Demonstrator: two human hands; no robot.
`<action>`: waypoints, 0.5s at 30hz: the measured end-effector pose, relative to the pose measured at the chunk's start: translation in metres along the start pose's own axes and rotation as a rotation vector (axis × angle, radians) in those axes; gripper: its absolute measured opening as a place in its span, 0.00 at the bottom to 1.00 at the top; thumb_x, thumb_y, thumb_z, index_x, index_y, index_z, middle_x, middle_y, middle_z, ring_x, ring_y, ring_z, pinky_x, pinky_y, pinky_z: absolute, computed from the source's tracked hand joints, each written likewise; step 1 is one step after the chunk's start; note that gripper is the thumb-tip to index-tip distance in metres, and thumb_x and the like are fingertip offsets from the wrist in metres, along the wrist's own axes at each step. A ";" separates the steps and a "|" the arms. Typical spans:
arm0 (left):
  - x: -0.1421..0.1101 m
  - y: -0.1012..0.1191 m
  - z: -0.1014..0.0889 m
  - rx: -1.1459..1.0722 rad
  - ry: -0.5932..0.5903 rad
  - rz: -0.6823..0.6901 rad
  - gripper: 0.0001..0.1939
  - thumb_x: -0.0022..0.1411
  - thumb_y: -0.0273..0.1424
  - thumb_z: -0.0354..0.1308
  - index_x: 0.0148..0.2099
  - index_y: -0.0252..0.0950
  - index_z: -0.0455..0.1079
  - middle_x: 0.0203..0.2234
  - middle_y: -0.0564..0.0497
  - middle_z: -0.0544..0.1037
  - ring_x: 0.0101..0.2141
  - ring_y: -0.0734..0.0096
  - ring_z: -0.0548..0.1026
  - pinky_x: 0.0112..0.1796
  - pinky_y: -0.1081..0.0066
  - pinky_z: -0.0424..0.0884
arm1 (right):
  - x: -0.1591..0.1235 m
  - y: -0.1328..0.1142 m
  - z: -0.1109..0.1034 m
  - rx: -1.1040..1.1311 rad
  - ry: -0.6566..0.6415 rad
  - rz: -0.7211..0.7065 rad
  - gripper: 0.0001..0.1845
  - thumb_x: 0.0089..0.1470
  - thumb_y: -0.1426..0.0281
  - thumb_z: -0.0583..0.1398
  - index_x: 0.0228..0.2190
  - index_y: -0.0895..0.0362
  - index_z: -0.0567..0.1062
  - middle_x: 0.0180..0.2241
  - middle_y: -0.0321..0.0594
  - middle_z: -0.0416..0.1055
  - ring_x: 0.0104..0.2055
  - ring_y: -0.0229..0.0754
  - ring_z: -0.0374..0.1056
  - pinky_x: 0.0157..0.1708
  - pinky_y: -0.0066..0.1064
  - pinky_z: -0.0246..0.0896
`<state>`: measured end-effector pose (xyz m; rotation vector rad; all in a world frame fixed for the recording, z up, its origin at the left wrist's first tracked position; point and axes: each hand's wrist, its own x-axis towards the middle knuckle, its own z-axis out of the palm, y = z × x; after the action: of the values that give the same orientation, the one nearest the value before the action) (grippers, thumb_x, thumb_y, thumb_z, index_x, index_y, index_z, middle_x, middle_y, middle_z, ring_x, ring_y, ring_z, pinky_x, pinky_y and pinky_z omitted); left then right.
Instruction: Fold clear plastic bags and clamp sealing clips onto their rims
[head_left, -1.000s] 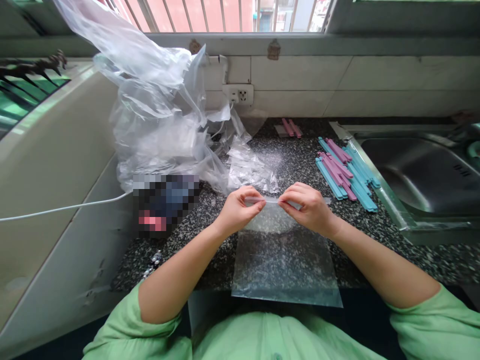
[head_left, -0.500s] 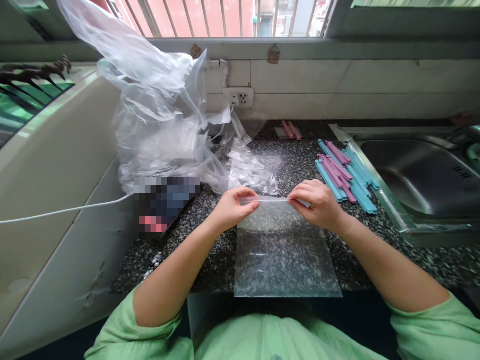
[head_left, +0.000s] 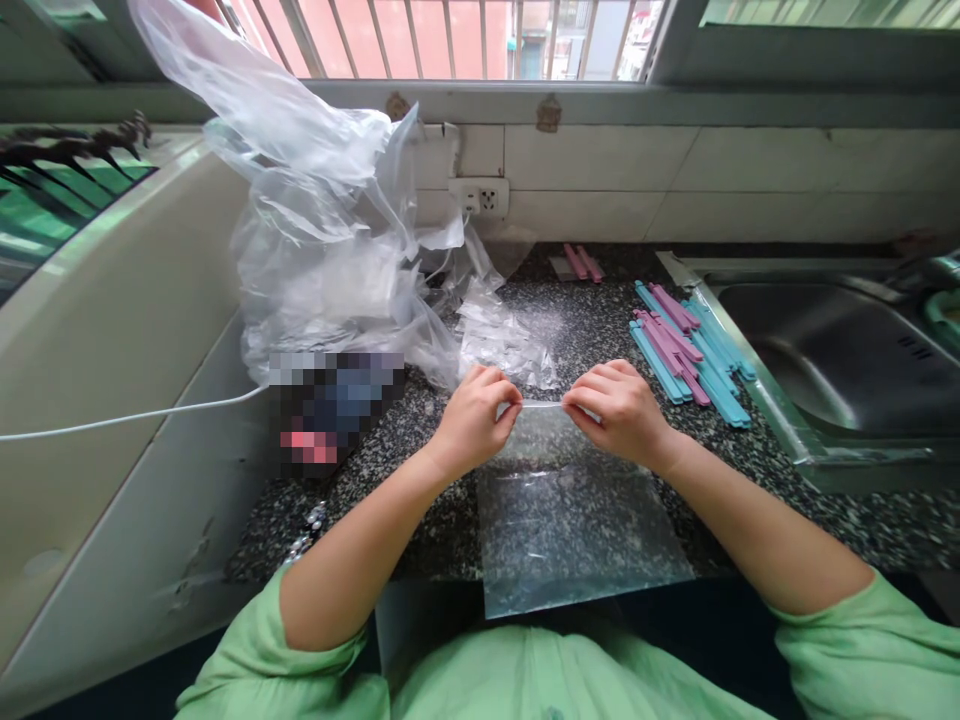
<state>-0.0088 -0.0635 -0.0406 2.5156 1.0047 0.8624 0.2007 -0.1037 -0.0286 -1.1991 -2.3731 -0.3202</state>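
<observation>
A clear, flat plastic bag [head_left: 577, 530] hangs between my hands, its top edge stretched level and its lower end reaching past the counter's front edge. My left hand [head_left: 480, 415] pinches the top edge on the left side. On the right side my right hand [head_left: 619, 410] pinches the same edge, thumb against fingers. Only a short stretch of the edge shows between the two pinches. Through the bag I see the speckled countertop, and nothing shows inside it.
Pink and blue plastic strips [head_left: 690, 350] lie in a pile beside the metal sink [head_left: 810, 350]. Two more pink strips [head_left: 583, 262] rest by the wall. Crumpled clear bags [head_left: 322, 240] heap up at left, behind a blurred dark device [head_left: 337, 410] with a white cable [head_left: 150, 425].
Both hands have moved closer together along the bag's top edge. The bag's lower end has swung slightly right and tilted, its left corner lower than before.
</observation>
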 end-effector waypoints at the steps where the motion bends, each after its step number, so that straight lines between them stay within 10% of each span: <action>1: 0.000 -0.001 0.000 0.025 -0.002 0.006 0.04 0.56 0.24 0.53 0.30 0.34 0.68 0.27 0.48 0.71 0.34 0.65 0.65 0.36 0.66 0.66 | 0.000 0.001 -0.001 0.007 -0.006 0.011 0.09 0.55 0.68 0.55 0.26 0.56 0.73 0.26 0.37 0.73 0.31 0.38 0.63 0.36 0.33 0.49; 15: -0.001 0.003 -0.006 0.234 0.006 0.010 0.08 0.57 0.31 0.52 0.36 0.36 0.72 0.29 0.46 0.71 0.35 0.62 0.65 0.38 0.62 0.64 | -0.001 0.008 -0.003 -0.018 -0.011 0.024 0.10 0.54 0.71 0.55 0.24 0.56 0.73 0.25 0.37 0.73 0.31 0.38 0.64 0.35 0.33 0.50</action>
<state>-0.0121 -0.0659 -0.0353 2.7132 1.1560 0.7968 0.2085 -0.1011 -0.0266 -1.2399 -2.3678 -0.3284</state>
